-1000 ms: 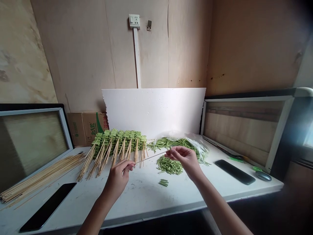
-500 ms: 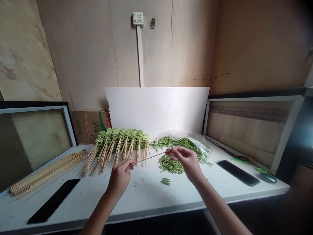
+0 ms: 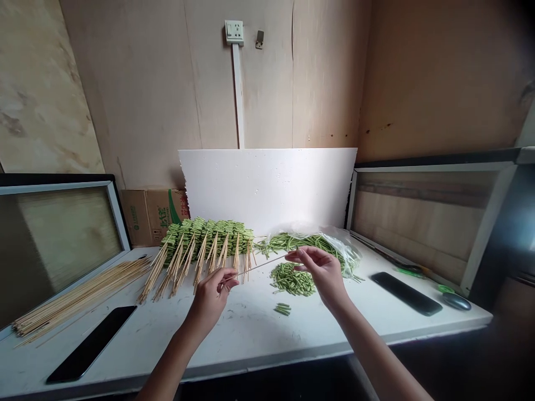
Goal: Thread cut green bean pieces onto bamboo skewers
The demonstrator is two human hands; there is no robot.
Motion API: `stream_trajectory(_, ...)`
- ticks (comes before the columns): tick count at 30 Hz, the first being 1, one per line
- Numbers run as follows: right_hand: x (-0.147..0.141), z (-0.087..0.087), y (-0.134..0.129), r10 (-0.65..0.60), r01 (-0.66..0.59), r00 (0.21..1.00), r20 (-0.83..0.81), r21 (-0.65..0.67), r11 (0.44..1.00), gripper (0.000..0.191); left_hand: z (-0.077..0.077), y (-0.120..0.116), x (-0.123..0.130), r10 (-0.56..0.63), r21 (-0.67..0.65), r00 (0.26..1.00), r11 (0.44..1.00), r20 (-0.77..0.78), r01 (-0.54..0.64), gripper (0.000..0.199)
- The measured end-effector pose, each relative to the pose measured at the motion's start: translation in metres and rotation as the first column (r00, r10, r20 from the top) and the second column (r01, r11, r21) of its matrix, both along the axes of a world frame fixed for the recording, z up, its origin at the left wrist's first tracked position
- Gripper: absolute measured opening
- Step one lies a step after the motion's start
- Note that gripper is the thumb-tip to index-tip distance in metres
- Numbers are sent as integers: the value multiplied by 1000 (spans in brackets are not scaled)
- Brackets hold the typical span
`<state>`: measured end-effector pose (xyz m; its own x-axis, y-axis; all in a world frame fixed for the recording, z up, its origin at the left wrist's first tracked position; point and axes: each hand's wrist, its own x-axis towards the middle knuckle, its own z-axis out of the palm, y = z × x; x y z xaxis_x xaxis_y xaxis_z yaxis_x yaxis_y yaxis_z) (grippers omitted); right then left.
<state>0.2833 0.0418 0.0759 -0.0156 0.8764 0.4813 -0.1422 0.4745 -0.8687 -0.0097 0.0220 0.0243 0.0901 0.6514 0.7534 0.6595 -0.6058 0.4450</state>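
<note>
Left hand (image 3: 211, 292) has edged toward right hand (image 3: 321, 271); both angle inward, grips pinched on one skewer (image 3: 263, 264), bean pieces (image 3: 292, 280) near right grip

green Chinese lettering (image 3: 163, 215) on the cardboard box (image 3: 141, 203), seemingly beginning with 北, red characters (image 3: 184, 207) near the right edge, too small to read surely, round green emblem (image 3: 136, 227) on the left panel, boxed black marks (image 3: 157, 234) below the lettering, details illegible
</note>
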Motion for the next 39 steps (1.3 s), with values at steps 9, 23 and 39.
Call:
stream_trajectory(9,-7,-4,-3,49,-49,998,-34,9,999,27,-9,0,2,-4,13,997,1000,78,4,23)
stream_trajectory(23,-14,-8,-6,75,-73,996,-42,51,996,25,-11,2,-2,-15,-111,998,994,-61,8,38)
stream_trajectory(39,-14,-8,-4,63,-60,997,-55,44,997,24,-10,-3,7,-48,-112,997,992,61,55,25)
